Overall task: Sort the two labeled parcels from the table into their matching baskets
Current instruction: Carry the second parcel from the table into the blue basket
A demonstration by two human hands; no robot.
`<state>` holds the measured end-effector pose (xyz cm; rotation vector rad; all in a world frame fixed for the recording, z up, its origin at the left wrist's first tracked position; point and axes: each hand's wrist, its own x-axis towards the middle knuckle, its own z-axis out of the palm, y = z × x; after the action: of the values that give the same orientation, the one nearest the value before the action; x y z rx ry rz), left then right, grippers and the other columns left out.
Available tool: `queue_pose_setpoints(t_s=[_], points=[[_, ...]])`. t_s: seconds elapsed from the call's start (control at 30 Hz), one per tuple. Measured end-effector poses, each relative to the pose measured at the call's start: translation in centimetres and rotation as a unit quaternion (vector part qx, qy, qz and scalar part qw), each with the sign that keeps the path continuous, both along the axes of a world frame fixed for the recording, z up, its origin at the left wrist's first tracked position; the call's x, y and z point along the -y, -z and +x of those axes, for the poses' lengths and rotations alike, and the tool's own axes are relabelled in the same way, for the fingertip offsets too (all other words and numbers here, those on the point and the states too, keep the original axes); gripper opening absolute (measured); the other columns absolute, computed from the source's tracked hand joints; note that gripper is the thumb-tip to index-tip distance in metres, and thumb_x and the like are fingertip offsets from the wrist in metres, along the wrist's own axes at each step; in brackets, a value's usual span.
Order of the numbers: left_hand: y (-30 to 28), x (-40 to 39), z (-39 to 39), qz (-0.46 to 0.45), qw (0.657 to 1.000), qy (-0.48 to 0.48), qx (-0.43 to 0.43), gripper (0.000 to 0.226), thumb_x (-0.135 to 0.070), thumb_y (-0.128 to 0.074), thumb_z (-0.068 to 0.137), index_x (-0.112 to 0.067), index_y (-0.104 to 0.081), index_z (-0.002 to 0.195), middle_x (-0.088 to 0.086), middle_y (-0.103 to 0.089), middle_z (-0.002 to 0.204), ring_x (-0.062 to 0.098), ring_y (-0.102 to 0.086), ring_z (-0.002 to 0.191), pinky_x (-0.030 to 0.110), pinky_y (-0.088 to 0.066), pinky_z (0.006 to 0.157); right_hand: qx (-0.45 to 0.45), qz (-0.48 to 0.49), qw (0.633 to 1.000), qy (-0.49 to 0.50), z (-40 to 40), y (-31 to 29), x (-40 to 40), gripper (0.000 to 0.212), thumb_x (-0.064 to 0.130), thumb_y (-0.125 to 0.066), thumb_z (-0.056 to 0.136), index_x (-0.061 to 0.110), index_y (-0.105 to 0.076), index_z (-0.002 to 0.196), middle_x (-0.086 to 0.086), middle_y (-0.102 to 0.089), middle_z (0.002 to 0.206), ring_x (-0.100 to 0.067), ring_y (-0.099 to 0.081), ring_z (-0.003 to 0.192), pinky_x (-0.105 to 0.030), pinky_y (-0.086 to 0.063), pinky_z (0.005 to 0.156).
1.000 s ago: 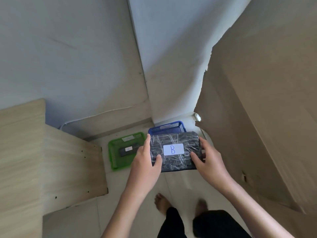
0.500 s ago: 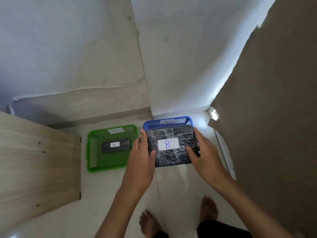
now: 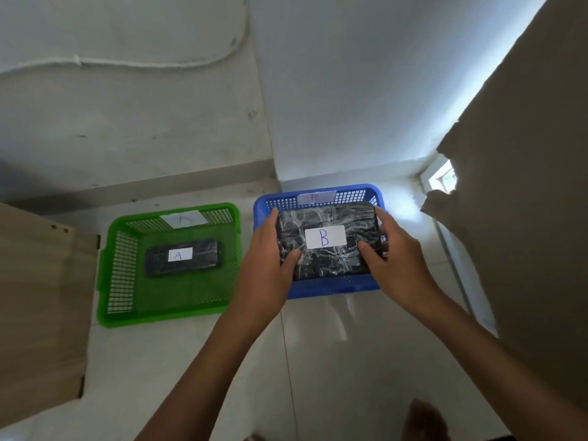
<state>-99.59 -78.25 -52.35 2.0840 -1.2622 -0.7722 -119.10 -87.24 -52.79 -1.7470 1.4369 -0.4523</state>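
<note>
Currently listed, step in hand: second parcel, placement in its basket, not yet released.

Item 1. Parcel B [image 3: 327, 246]: dark, flat, rectangular, wrapped in glossy creased film; white label on top with a blue handwritten "B". Position: over the blue basket [image 3: 334, 286], at about rim level; whether it touches the basket floor cannot be told.

Item 2. Left hand [image 3: 270, 265]: clasped on the parcel's left end, thumb on top, fingers around the far edge. Right hand [image 3: 397, 259]: clasped on the right end in the same manner.

Item 3. Blue basket: perforated plastic, on the floor in the corner, paper tag on its far wall, letter unreadable.

Item 4. Green basket [image 3: 121, 272]: just left of the blue one, tagged "A" on its far wall. Holds parcel A [image 3: 183, 256], same dark wrap, lying flat.

Next move, as judged: lower parcel B level between the basket walls, then open both hands and withdraw. Task appears nearly complete.
</note>
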Motion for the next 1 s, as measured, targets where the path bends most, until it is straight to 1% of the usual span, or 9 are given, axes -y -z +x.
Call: queue_pose_setpoints(t_s=[0.17, 0.3, 0.4, 0.57, 0.67, 0.77, 0.87, 0.93, 1.0], points=[[4.0, 2.7, 1.7, -0.007, 1.0, 0.017, -0.003, 0.076, -0.019, -0.065, 0.095, -0.018, -0.022, 0.157, 0.005, -0.043, 0.151, 0.02, -0.046, 0.134, 0.043, -0.04, 0.109, 0.001, 0.006, 1.0, 0.001, 0.9, 4.5, 2.2, 0.065, 0.02, -0.067, 0.089, 0.026, -0.038, 0.146, -0.01, -0.062, 0.127, -0.028, -0.064, 0.106, -0.046, -0.055, 0.092], [7.6, 4.3, 2.5, -0.003, 1.0, 0.023, 0.007, 0.076, -0.022, -0.066, 0.094, -0.016, -0.022, 0.156, 0.007, -0.046, 0.148, 0.022, -0.046, 0.132, 0.038, -0.04, 0.108, 0.001, -0.009, 1.0, -0.002, 1.8, 8.2, 4.4, 0.064, 0.021, -0.068, 0.089, 0.022, -0.039, 0.146, -0.012, -0.058, 0.129, -0.027, -0.062, 0.109, -0.036, -0.054, 0.09], [10.2, 5.2, 2.7, 0.016, 0.999, 0.045, 0.019, 0.08, -0.027, -0.067, 0.094, -0.016, -0.02, 0.157, 0.008, -0.043, 0.149, 0.024, -0.044, 0.133, 0.036, -0.037, 0.107, -0.034, 0.006, 0.999, 0.011, 1.7, 10.6, 5.6, 0.064, 0.024, -0.07, 0.087, 0.023, -0.042, 0.145, -0.015, -0.053, 0.121, -0.027, -0.06, 0.102, -0.031, -0.05, 0.084], [14.8, 5.2, 1.7, 0.074, 0.996, 0.047, 0.001, 0.081, -0.022, -0.068, 0.092, -0.012, -0.02, 0.156, 0.012, -0.034, 0.152, 0.025, -0.037, 0.138, 0.031, -0.029, 0.111, -0.028, 0.088, 0.994, 0.049, 1.8, 13.8, 6.4, 0.065, 0.022, -0.073, 0.085, 0.021, -0.045, 0.143, -0.006, -0.06, 0.114, -0.022, -0.058, 0.102, -0.046, -0.055, 0.091], [16.6, 5.5, 1.4, 0.088, 0.995, 0.04, -0.001, 0.063, -0.016, -0.07, 0.089, -0.013, -0.038, 0.144, 0.012, -0.043, 0.132, 0.024, -0.049, 0.118, 0.02, -0.034, 0.093, -0.001, 0.142, 0.987, 0.073, 2.2, 15.0, 6.6, 0.058, 0.011, -0.072, 0.085, 0.015, -0.05, 0.138, -0.001, -0.06, 0.114, -0.02, -0.058, 0.101, -0.041, -0.055, 0.09], [17.5, 6.5, 1.5, 0.107, 0.993, 0.056, 0.008, 0.058, -0.008, -0.066, 0.087, -0.014, -0.042, 0.139, 0.011, -0.041, 0.128, 0.024, -0.051, 0.106, 0.026, -0.039, 0.086, -0.003, 0.177, 0.983, 0.056, 2.4, 15.6, 6.5, 0.051, -0.005, -0.062, 0.083, 0.013, -0.057, 0.131, -0.007, -0.064, 0.12, -0.025, -0.062, 0.1, -0.039, -0.057, 0.082], [18.3, 7.5, 1.9, 0.136, 0.988, 0.073, 0.018, 0.065, -0.002, -0.062, 0.087, -0.014, -0.038, 0.146, 0.016, -0.033, 0.145, 0.029, -0.045, 0.125, 0.029, -0.035, 0.099, -0.008, 0.214, 0.977, 0.018, 2.4, 16.0, 6.5, 0.06, -0.011, -0.055, 0.082, 0.012, -0.051, 0.137, -0.013, -0.064, 0.122, -0.028, -0.063, 0.096, -0.028, -0.049, 0.058], [18.9, 7.8, 1.9, 0.159, 0.983, 0.085, 0.023, 0.067, -0.002, -0.061, 0.09, -0.016, -0.034, 0.15, 0.016, -0.026, 0.153, 0.03, -0.037, 0.136, 0.028, -0.03, 0.103, -0.019, 0.226, 0.974, -0.007, 2.3, 16.3, 6.5, 0.063, -0.012, -0.054, 0.082, 0.011, -0.05, 0.14, -0.015, -0.063, 0.126, -0.03, -0.062, 0.103, -0.031, -0.052, 0.062], [19.4, 7.8, 1.9, 0.182, 0.979, 0.096, 0.017, 0.072, 0.0, -0.06, 0.092, -0.021, -0.029, 0.154, 0.017, -0.013, 0.162, 0.032, -0.023, 0.147, 0.033, -0.026, 0.11, -0.035, 0.229, 0.972, -0.022, 2.0, 16.7, 6.6, 0.061, -0.013, -0.053, 0.081, 0.01, -0.051, 0.138, -0.015, -0.061, 0.127, -0.033, -0.06, 0.11, -0.041, -0.057, 0.078]])
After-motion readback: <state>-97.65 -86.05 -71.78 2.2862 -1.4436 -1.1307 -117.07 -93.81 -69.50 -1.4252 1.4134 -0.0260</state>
